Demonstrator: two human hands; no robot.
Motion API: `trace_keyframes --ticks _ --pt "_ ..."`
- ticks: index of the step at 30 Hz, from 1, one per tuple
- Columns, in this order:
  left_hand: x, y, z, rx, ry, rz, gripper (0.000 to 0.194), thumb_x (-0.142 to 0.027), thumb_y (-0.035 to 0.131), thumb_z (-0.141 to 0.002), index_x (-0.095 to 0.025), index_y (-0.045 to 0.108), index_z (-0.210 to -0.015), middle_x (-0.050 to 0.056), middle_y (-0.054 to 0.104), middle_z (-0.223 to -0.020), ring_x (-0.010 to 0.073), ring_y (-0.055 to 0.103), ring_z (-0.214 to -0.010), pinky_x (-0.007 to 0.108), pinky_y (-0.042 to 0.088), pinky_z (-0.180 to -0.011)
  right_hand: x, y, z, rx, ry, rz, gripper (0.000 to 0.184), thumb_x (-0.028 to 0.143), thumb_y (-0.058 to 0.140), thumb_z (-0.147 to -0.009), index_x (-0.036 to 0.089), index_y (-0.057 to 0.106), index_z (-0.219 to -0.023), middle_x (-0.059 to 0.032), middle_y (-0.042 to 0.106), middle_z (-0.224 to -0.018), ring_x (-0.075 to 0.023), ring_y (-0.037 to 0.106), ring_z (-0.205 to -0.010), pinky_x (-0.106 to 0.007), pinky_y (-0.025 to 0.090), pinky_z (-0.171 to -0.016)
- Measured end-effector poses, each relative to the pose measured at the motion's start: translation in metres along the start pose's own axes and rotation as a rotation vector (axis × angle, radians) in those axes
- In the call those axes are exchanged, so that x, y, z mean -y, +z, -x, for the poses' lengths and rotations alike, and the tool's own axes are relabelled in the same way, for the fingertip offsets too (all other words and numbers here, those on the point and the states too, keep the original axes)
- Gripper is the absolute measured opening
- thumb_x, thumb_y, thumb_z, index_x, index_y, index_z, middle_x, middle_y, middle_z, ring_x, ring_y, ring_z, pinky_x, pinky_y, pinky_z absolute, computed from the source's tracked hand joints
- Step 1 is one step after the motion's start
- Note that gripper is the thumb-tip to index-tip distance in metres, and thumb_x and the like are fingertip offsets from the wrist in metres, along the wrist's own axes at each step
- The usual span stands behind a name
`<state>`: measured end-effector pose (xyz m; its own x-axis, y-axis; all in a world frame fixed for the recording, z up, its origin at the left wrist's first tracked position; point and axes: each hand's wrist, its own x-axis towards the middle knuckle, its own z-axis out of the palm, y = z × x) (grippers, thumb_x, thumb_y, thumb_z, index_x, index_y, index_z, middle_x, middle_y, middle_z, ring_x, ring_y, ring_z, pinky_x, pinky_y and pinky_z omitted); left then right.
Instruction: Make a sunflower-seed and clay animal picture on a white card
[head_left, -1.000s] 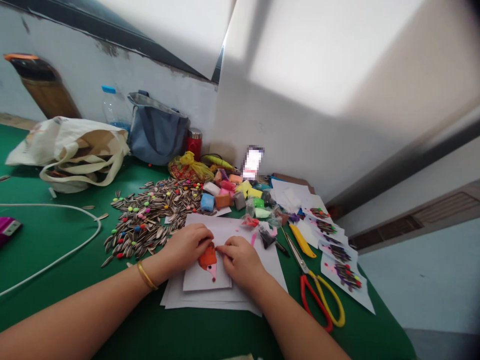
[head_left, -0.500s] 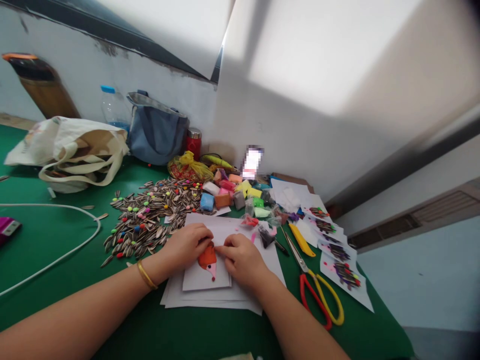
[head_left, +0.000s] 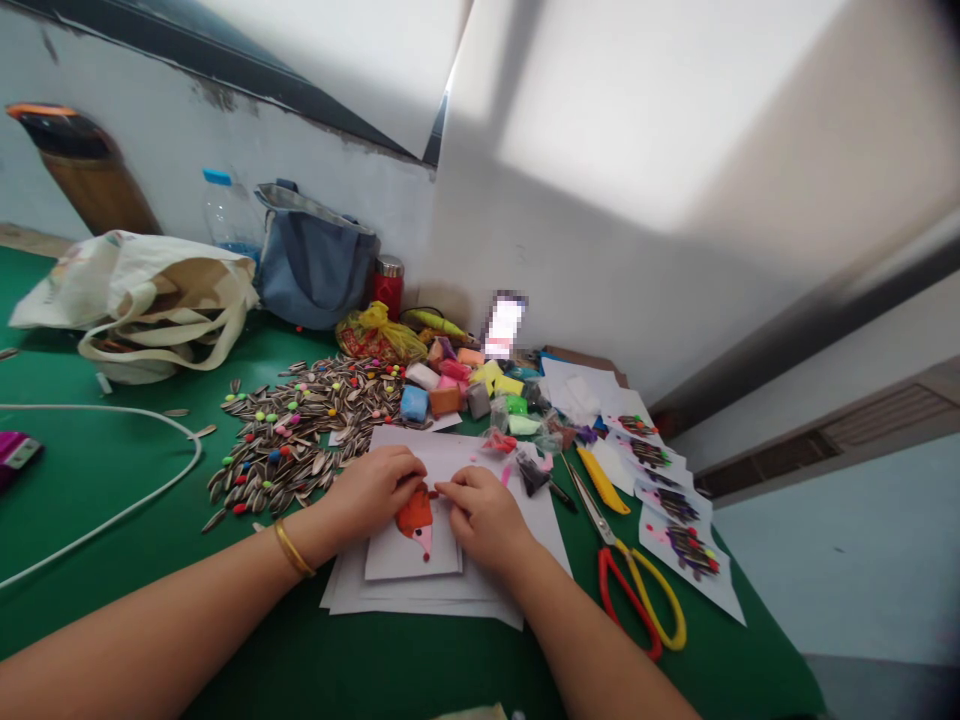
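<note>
An orange clay hedgehog figure (head_left: pixel 414 515) with a pink pointed face, a dark eye and a dark red nose lies flat on a small white paper card (head_left: pixel 394 565). My left hand (head_left: pixel 380 490) rests at its upper left edge, fingers curled together; whatever they pinch is hidden. From the other side my right hand (head_left: pixel 484 515) reaches in, closed, with the index fingertip beside a small dark brown bit at the figure's upper right edge. Under the card is a stack of larger white paper sheets (head_left: pixel 480 605).
A heap of sunflower seeds (head_left: pixel 300 450) with coloured bits spreads left. Clay blocks (head_left: pixel 446 401) stand behind the paper. Scissors (head_left: pixel 615 540), a yellow cutter (head_left: pixel 604 482) and seed-covered hedgehog cards (head_left: pixel 690 555) lie right. Bags (head_left: pixel 315 260) and a lit phone (head_left: pixel 504 325) are at the back.
My right hand's index fingertip has drawn slightly right from the figure's edge, and the dark brown bit there shows more. My left hand stays in place.
</note>
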<state>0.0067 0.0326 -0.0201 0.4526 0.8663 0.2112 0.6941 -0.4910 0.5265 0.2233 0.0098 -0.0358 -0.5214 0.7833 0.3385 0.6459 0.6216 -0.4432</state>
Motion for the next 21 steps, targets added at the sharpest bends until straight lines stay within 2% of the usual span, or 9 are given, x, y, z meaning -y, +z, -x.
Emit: trace_keyframes --ticks 8,14,21 --pt "0.0003 0.0006 0.0005 -0.008 0.000 0.000 0.015 -0.022 0.055 -0.089 -0.022 0.070 -0.092 0.004 0.069 -0.092 0.0205 0.063 -0.091 0.031 0.046 -0.082 0.0039 0.0025 -0.0010 0.048 -0.005 0.057 0.042 0.008 0.055 -0.079 0.021 0.073 -0.114 -0.0079 0.062 -0.095 -0.0211 0.055 -0.090 -0.033 0.047 -0.082" --pt "-0.0011 -0.0007 -0.0003 0.011 -0.004 -0.003 0.017 -0.020 0.053 -0.089 -0.021 0.070 -0.092 0.004 0.069 -0.093 0.0207 0.062 -0.092 0.032 0.047 -0.082 0.0021 0.0010 -0.0017 0.029 0.038 -0.013 0.046 0.004 0.053 -0.079 0.017 0.068 -0.121 -0.0088 0.062 -0.096 -0.0210 0.056 -0.093 -0.033 0.048 -0.084" --pt "-0.0024 -0.0017 -0.0003 0.008 -0.003 -0.003 0.018 -0.020 0.053 -0.089 -0.021 0.071 -0.093 0.005 0.069 -0.094 0.0211 0.063 -0.092 0.032 0.047 -0.083 0.0028 0.0024 -0.0024 0.053 0.055 0.011 0.046 0.002 0.054 -0.077 0.020 0.071 -0.116 -0.0070 0.060 -0.094 -0.0208 0.055 -0.091 -0.033 0.047 -0.082"
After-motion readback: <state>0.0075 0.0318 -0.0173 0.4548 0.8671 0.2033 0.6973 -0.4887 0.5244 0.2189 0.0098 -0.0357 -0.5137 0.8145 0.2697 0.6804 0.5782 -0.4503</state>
